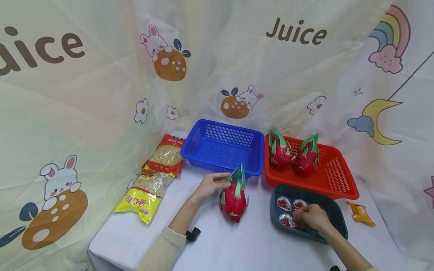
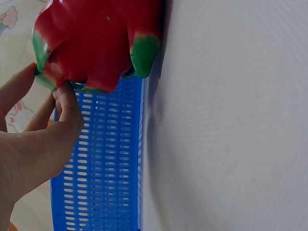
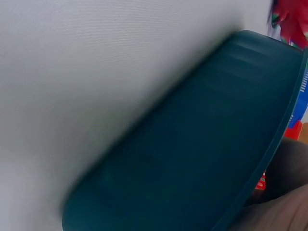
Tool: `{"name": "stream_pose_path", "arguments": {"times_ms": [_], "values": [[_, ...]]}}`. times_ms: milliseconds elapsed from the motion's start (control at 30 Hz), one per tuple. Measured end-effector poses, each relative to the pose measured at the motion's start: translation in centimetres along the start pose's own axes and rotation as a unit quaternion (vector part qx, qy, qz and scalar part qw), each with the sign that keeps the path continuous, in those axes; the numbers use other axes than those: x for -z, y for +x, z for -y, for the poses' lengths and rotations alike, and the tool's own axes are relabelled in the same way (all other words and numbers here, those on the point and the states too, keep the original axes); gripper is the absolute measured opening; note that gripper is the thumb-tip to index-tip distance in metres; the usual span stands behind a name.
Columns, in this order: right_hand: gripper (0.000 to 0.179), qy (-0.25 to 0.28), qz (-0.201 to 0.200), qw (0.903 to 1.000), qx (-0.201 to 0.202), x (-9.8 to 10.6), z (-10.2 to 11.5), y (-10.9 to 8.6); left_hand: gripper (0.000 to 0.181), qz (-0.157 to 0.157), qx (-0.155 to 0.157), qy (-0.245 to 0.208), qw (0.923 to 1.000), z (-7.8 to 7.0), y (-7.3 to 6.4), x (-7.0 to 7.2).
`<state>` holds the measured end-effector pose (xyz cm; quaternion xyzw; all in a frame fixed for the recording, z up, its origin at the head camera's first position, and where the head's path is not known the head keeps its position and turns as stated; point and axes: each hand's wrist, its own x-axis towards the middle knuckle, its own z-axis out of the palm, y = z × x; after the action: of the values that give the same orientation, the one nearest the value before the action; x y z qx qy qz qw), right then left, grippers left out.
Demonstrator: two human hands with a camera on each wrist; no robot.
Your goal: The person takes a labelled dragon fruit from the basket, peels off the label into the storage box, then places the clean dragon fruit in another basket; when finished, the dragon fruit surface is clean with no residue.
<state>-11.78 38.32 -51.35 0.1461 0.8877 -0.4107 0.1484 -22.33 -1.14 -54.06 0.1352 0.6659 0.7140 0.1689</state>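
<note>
A red dragon fruit (image 1: pixel 234 203) with green leaf tips stands on the white table, leaning slightly. My left hand (image 1: pixel 211 184) pinches one of its upper leaves between thumb and fingers; the left wrist view shows this hand (image 2: pixel 41 144) at the green tips of the dragon fruit (image 2: pixel 101 43). Inside a dark teal tray (image 1: pixel 276 223) lie round stickers (image 1: pixel 284 203) with red fruit pictures. My right hand (image 1: pixel 312 216) reaches down into the tray, its bent fingers beside the stickers. The tray's wall (image 3: pixel 192 139) hides most of those fingers in the right wrist view.
A blue basket (image 1: pixel 222 165) stands at the back, touching or close beside a red basket (image 1: pixel 339 190) with two more dragon fruits (image 1: pixel 280 155) in it. Two noodle bags (image 1: pixel 144 199) lie at the left. A small orange packet (image 1: pixel 361 213) lies right of the tray.
</note>
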Motion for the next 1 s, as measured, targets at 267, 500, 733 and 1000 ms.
{"name": "stream_pose_path", "arguments": {"times_ms": [267,500,733,1000], "values": [[0.014,-0.029,0.0,0.9995,0.009,-0.1,0.1,0.3,0.05,0.001,-0.003,0.002,1.0,0.0,0.1,0.1],[0.014,-0.019,0.016,0.9993,0.029,0.3,-0.1,0.5,0.049,0.004,-0.006,-0.003,1.0,-0.1,0.1,-0.1],[0.016,0.003,0.045,0.9984,0.034,0.7,-0.5,0.7,0.049,0.004,-0.003,0.001,1.0,-0.1,0.0,-0.1],[0.026,0.036,0.06,0.9975,-0.007,1.1,-1.0,1.0,0.049,0.001,0.0,0.0,1.0,0.3,-0.1,0.0]]}}
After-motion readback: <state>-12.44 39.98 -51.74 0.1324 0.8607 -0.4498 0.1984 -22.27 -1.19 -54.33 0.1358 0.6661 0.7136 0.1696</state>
